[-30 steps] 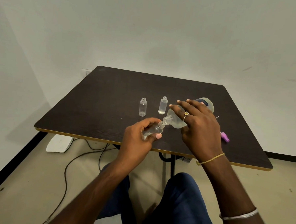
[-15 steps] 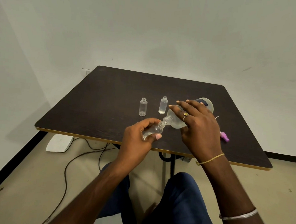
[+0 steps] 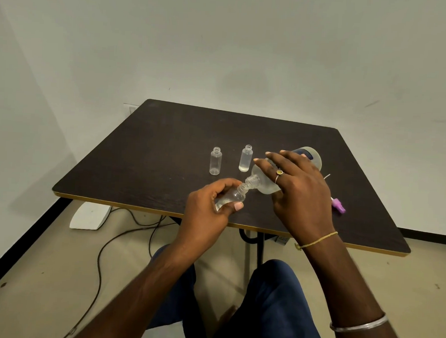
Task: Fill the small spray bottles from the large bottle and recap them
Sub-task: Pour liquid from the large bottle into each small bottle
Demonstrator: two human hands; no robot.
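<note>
The dark bench (image 3: 153,144) carries everything. Above its near half the large bottle (image 3: 263,184) lies tilted, and the right hand (image 3: 301,188) grips it with fingers spread over its body. Its mouth meets the held small bottle (image 3: 232,196), pinched by the left hand (image 3: 204,211). Behind stand the left spare bottle (image 3: 215,161) and right spare bottle (image 3: 245,158), both uncapped. A purple cap (image 3: 339,205) lies to the right.

The right hand (image 3: 299,191) covers most of the large bottle (image 3: 263,184), so its dark label (image 3: 305,154) cannot be read. At the mouth of the large bottle, the small bottle (image 3: 233,196) is half hidden inside the left hand (image 3: 205,214); its liquid level is not clear. Right of the large bottle, a purple piece (image 3: 339,206) lies partly behind the right hand.
</note>
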